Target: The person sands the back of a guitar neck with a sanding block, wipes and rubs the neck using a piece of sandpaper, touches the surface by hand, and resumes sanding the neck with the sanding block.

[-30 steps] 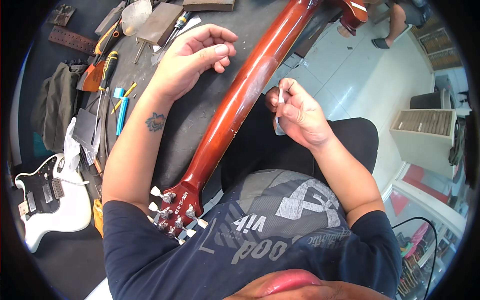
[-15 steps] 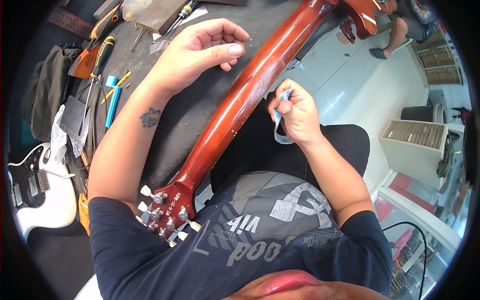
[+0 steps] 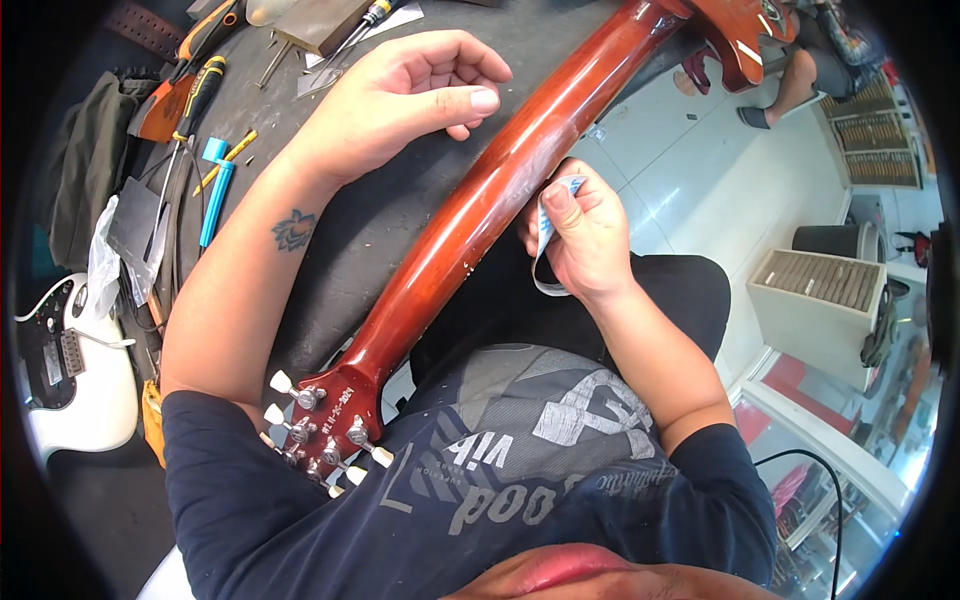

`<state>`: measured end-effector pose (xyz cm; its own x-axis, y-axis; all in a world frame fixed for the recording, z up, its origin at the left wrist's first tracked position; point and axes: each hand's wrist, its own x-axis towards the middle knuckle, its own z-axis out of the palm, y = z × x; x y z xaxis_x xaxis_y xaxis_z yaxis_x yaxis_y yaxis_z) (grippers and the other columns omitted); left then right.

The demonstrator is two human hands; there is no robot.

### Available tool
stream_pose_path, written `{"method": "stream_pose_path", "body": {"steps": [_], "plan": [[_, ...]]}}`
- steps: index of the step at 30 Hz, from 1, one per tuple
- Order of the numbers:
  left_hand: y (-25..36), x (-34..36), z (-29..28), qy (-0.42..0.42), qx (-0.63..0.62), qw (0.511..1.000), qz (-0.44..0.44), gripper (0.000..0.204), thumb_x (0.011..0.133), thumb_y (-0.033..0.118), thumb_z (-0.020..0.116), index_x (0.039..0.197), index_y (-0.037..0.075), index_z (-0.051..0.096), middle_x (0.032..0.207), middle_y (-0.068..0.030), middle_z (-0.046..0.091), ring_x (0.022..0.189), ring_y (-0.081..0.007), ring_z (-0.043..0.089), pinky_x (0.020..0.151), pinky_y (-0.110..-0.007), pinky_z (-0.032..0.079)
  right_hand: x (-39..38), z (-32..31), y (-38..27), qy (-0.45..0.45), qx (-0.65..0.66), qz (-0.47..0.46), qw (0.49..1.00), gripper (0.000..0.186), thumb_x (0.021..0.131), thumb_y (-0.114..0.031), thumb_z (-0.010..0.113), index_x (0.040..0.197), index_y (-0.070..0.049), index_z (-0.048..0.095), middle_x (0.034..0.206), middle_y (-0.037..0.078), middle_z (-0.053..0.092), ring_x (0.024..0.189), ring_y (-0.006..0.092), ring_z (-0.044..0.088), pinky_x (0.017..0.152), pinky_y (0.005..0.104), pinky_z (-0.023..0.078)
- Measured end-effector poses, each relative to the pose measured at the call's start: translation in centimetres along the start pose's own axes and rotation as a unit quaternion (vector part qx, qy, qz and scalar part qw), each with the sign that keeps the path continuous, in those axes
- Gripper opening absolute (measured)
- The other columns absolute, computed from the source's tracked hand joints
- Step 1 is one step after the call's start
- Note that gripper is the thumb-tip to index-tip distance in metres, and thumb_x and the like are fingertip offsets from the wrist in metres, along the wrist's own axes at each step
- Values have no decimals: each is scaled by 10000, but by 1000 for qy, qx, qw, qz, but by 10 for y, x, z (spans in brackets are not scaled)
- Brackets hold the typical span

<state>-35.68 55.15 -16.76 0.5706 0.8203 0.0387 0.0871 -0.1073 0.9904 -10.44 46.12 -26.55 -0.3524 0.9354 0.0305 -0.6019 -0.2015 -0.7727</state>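
A glossy red-brown guitar neck (image 3: pixel 440 237) lies back side up, running from the headstock (image 3: pixel 338 400) with its pale tuner buttons by my body to the guitar's body (image 3: pixel 735 35) at the top right. A dull whitish patch (image 3: pixel 522 178) shows on the neck's back. Beside this patch, my right hand (image 3: pixel 585 228) pinches a bent, pale blue-and-white strip of sandpaper (image 3: pixel 544 255) between thumb and fingers. My left hand (image 3: pixel 420 98) hovers on the neck's far-left side, empty, fingers loosely curled and thumb apart.
On the dark bench (image 3: pixel 340 240) lie a yellow-and-black screwdriver (image 3: pixel 205 95), a blue tool (image 3: pixel 215 205), a yellow pencil (image 3: pixel 226 162) and a clear plastic bag (image 3: pixel 103 255). A white electric guitar (image 3: pixel 95 390) is at the left. Another person's leg (image 3: pixel 795 90) shows far right, beyond a box (image 3: pixel 815 310).
My right hand has shifted slightly left, closer to the neck, with the sandpaper. My left hand stays nearly in place, slightly further right. The whole view has shifted a little.
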Motion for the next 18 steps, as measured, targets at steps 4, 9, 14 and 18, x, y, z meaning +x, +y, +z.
{"method": "stream_pose_path", "body": {"steps": [4, 9, 14, 18], "plan": [[-1, 0, 1, 2, 3, 1000, 9, 344, 1061, 163, 714, 1373, 20, 703, 1168, -37, 734, 1019, -79, 671, 896, -261, 566, 3, 10, 6, 38, -43, -27, 998, 303, 1089, -298, 770, 1014, -70, 585, 878, 27, 695, 753, 81, 636, 686, 255, 525], [-1, 1, 0, -2, 13, 1000, 15, 353, 1055, 181, 723, 1369, 21, 706, 1170, -39, 737, 1025, -83, 675, 896, -265, 569, 3, 11, 13, 77, -35, -33, 996, 269, 1095, -279, 766, 1038, -68, 609, 891, 8, 693, 774, 51, 619, 696, 234, 506], [-1, 1, -1, -3, 30, 1000, 6, 358, 1049, 187, 724, 1366, 21, 709, 1173, -43, 739, 1026, -86, 676, 898, -268, 570, -2, 19, 16, 84, -41, -39, 995, 261, 1087, -255, 780, 1009, -68, 615, 897, -3, 693, 760, 38, 590, 673, 233, 475], [-1, 1, 1, 0, 16, 1000, 9, 356, 1046, 179, 722, 1365, 22, 711, 1175, -44, 742, 1026, -86, 675, 900, -265, 569, 0, 11, 13, 51, -57, -50, 996, 263, 1085, -243, 783, 995, -74, 604, 883, -3, 691, 747, 37, 591, 662, 227, 474]]}}
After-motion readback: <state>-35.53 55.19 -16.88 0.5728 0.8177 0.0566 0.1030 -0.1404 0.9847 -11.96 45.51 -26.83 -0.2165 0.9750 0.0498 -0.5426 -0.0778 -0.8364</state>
